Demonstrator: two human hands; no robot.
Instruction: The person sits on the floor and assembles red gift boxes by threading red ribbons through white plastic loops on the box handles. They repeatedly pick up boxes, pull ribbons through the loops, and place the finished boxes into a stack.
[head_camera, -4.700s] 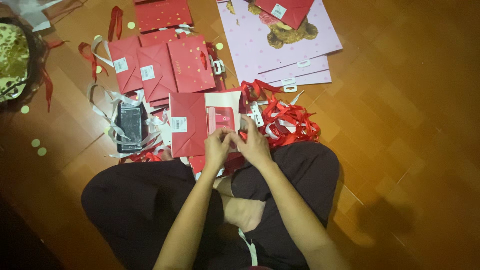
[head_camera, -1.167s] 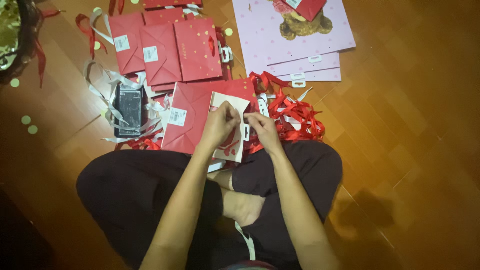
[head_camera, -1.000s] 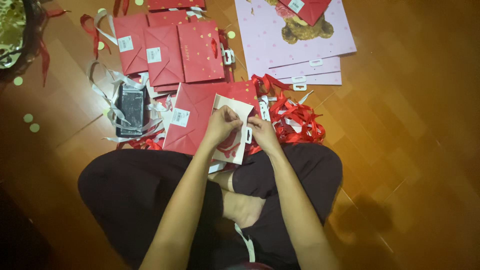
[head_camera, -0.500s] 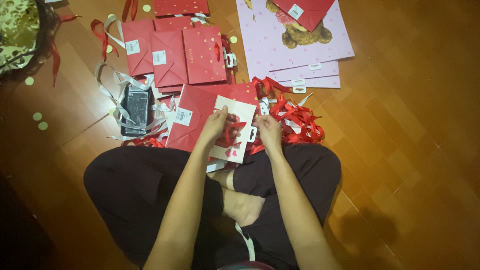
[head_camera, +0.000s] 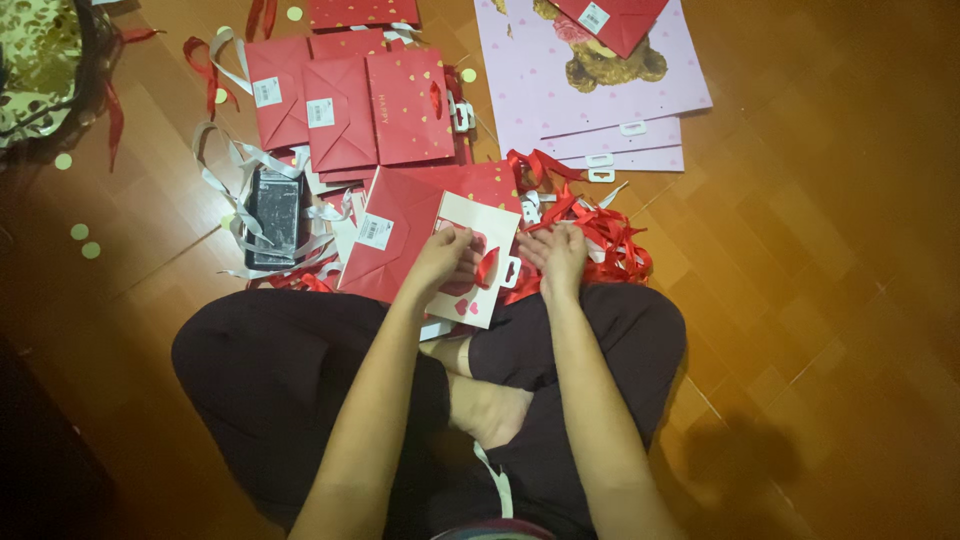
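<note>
On the lap, left hand (head_camera: 443, 255) still pinching the cream card (head_camera: 478, 262); right hand (head_camera: 556, 255) now off it, fingers loose.

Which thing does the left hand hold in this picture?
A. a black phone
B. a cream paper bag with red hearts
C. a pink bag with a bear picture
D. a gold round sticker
B: the left hand grips the cream paper bag with red hearts over the lap, beside the right hand.

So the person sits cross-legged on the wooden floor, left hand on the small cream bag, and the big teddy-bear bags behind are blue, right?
Not quite. The head view shows the teddy-bear bags are pale pink, not blue. The rest holds: cross-legged on the wooden floor, left hand on the small cream bag.
</note>
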